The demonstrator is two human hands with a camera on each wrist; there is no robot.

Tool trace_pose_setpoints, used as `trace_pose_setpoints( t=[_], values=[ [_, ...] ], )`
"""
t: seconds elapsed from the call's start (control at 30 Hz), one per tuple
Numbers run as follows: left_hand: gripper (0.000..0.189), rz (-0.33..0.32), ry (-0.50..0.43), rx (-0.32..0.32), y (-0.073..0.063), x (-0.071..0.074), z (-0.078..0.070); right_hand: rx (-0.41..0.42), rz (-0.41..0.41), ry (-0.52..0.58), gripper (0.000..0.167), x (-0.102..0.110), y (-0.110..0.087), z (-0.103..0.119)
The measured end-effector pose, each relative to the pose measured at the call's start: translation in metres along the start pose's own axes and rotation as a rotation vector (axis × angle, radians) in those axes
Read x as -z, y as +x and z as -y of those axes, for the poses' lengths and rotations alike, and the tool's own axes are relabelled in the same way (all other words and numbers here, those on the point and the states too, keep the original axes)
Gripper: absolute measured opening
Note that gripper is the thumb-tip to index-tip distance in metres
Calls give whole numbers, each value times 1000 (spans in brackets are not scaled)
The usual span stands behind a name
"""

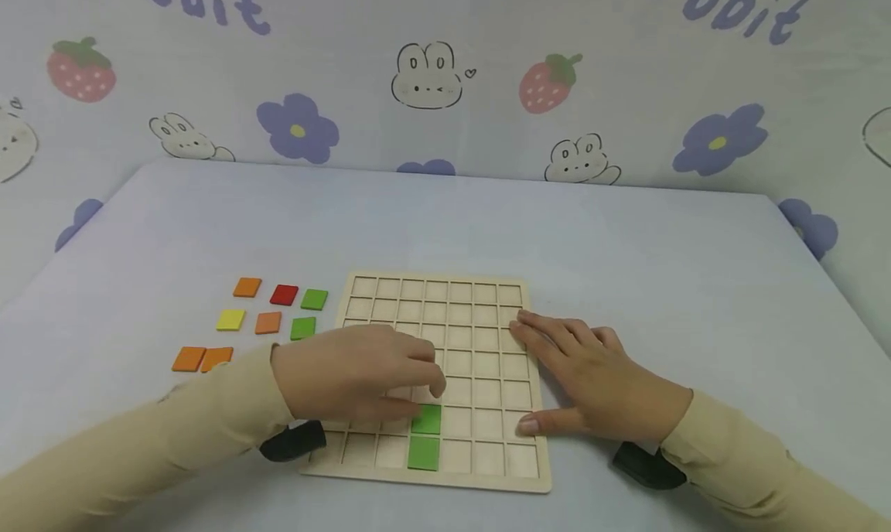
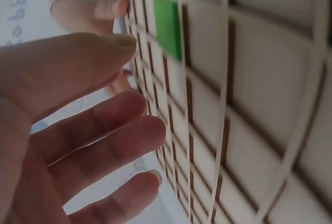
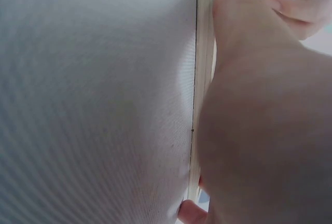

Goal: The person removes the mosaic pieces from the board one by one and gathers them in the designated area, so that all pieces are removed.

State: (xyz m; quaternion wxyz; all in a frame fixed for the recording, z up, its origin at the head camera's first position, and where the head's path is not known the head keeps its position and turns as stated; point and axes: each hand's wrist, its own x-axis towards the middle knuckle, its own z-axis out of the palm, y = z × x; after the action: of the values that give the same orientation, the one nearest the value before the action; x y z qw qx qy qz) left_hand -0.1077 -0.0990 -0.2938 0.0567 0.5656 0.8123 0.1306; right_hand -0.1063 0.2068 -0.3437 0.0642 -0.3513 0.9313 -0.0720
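A wooden grid board (image 1: 425, 482) with square cells lies on the table, two green square tiles (image 1: 428, 420) set one behind the other in its front cells. Over the board's left part hovers my left hand (image 1: 355, 370), its thumb and fingertips close to the rear green tile. The left wrist view shows nothing between that thumb and the fingers, which are loosely bent, with a green tile (image 2: 167, 24) in the grid beyond. My right hand (image 1: 592, 377) rests along the board's right edge, fingers spread and thumb on the rim. Board cells under the left hand are hidden.
Left of the board lie several loose tiles: orange (image 1: 247, 287), red (image 1: 284, 294), green (image 1: 314, 299) and yellow (image 1: 230, 320) among them. Two orange tiles (image 1: 189, 359) touch near the left sleeve (image 1: 230, 408), which partly covers one. A patterned cloth (image 1: 487, 76) hangs behind the table.
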Motion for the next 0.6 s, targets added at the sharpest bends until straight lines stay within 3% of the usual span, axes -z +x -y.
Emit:
trace_pose_setpoints(
  t=[0.1,0.27,0.4,0.6],
  values=[
    [22,40,25,-19,6,-7,-4,0,-1,-1,104,1,0,1],
    [28,88,49,15,10,-14,-4,-5,1,14,104,2,-2,2],
    [19,71,72,-13,10,-17,-4,-15,11,9,104,2,-2,2],
    [7,29,242,-87,7,-18,-9,5,3,11,103,3,-1,2]
  ],
)
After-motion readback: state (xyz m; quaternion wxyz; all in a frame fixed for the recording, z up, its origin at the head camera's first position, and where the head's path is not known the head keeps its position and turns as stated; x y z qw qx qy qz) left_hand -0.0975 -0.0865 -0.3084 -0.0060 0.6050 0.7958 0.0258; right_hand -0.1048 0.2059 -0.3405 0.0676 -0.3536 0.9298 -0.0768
